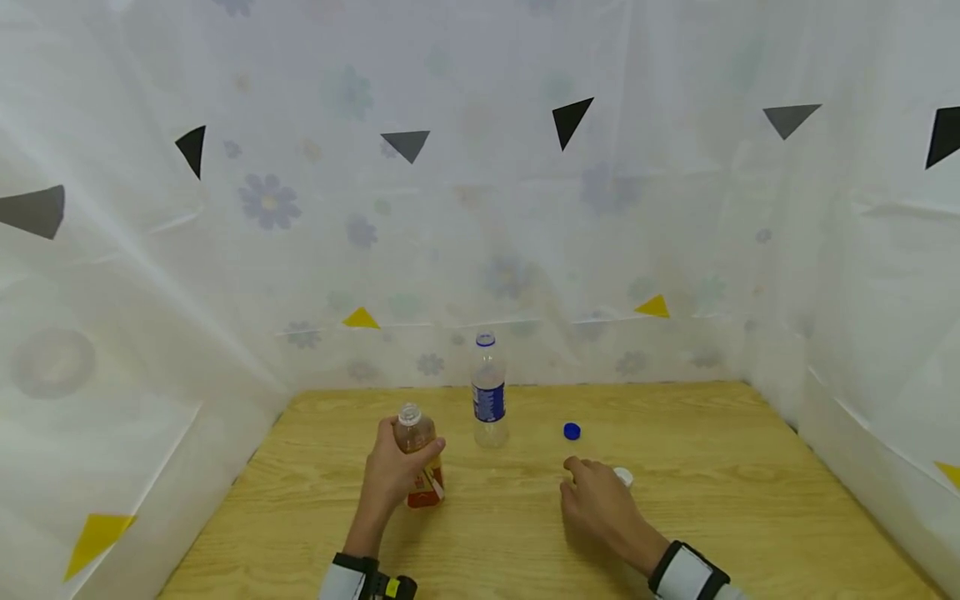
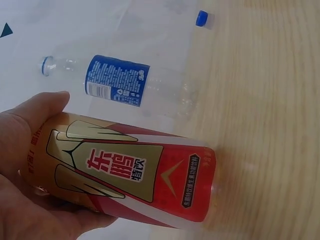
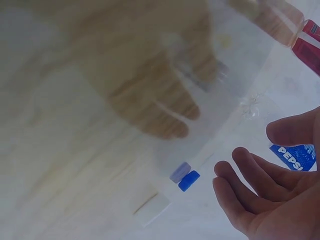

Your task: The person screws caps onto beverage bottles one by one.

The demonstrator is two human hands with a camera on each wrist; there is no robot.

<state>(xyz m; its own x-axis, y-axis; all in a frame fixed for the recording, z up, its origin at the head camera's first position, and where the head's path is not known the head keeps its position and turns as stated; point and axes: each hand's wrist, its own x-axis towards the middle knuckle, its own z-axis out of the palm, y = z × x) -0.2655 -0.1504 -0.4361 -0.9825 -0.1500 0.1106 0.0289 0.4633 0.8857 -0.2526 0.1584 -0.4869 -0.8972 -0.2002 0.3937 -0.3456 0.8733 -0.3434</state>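
My left hand point(image 1: 395, 471) grips a red-and-gold drink bottle point(image 2: 125, 170), its fingers and thumb wrapped around the upper body. That bottle's mouth has no cap on it, and its base is right at the tabletop. Beyond it stands a clear plastic bottle point(image 1: 491, 403) with a blue Pepsi label, upright and likewise uncapped. My right hand point(image 1: 597, 502) hovers low over the wood with loosely bent fingers and nothing between them. Just beside that hand lies a white cap point(image 1: 623, 477), partly covered by it in the head view. A blue cap point(image 1: 572, 431) lies farther back.
The wood-grain table point(image 1: 712, 467) is enclosed by pale flowered sheeting point(image 1: 465, 233) at the back and both sides. Black, grey and yellow triangles are stuck on the sheeting. In the right wrist view the tabletop mirrors the hand and caps.
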